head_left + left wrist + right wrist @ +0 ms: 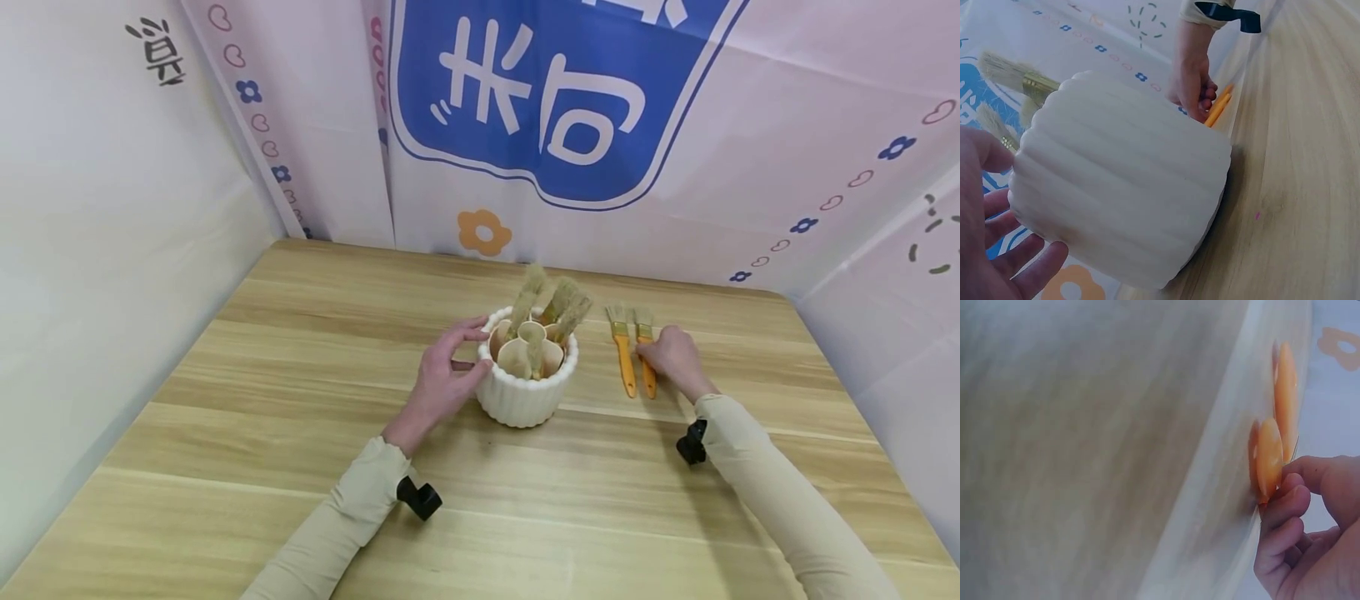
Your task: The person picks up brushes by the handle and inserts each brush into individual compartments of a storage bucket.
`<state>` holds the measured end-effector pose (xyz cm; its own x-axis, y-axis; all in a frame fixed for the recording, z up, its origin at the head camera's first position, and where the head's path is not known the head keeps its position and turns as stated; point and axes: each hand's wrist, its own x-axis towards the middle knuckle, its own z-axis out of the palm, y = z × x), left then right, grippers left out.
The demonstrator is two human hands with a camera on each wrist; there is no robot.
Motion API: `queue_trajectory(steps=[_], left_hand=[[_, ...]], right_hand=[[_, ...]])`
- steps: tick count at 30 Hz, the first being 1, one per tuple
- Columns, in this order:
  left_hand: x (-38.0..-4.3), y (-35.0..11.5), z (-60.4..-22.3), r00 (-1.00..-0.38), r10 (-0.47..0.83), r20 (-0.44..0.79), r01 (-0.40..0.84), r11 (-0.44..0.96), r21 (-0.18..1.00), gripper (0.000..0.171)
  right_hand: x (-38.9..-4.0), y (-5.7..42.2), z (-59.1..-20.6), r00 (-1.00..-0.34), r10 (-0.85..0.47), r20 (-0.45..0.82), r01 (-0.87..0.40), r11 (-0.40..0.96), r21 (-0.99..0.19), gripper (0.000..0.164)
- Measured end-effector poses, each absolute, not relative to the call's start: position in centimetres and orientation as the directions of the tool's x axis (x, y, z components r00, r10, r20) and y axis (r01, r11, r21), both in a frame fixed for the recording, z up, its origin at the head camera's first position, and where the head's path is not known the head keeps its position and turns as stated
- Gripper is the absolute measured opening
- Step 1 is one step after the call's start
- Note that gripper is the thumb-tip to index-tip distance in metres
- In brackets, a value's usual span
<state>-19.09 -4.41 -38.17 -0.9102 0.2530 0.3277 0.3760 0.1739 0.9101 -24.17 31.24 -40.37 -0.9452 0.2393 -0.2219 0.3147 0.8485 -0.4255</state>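
A white ribbed pot (517,402) stands upright on the table, with several bristle-up paintbrushes (530,292) in its round compartments (513,357). My left hand (444,371) touches the pot's left side near the scalloped rim; in the left wrist view its fingers are spread and relaxed against the wall. To the right of the pot lie two paintbrushes with orange handles. My right hand (672,358) pinches the handle of the right paintbrush (649,383) between thumb and fingers. Beside it the left paintbrush (625,358) lies flat, apart from the hand.
The wooden table (300,375) extends around the pot on all sides. Behind its far edge hangs a printed cloth (675,242) with a blue sign. White cloth walls (112,250) rise on the left and right. A black wrist mount (420,498) sits on each sleeve.
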Motion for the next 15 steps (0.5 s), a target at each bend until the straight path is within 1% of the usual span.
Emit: queue_trajectory(steps=[4, 8, 11, 15], left_hand=[[-19.2, -4.3, -38.1, -0.915, 0.264, 0.306, 0.363, 0.201, 0.91, 0.026], [-19.4, -4.2, -38.1, -0.915, 0.273, 0.298, 0.36, 0.215, 0.908, 0.027], [-19.5, -4.3, -38.3, -0.913, 0.274, 0.302, 0.364, 0.214, 0.906, 0.028], [-19.6, -4.3, -38.6, -0.911, 0.274, 0.31, 0.373, 0.219, 0.902, 0.028]], right_hand=[[-24.1, 31.6, -40.3, -0.93, 0.274, -0.246, 0.36, 0.821, -0.443, 0.029], [-24.0, 31.9, -39.9, -0.926, 0.299, -0.23, 0.375, 0.801, -0.466, 0.034], [-23.8, 32.0, -39.5, -0.931, 0.3, -0.209, 0.365, 0.789, -0.495, 0.04], [-23.4, 32.1, -38.9, -0.941, 0.295, -0.168, 0.338, 0.786, -0.517, 0.043]])
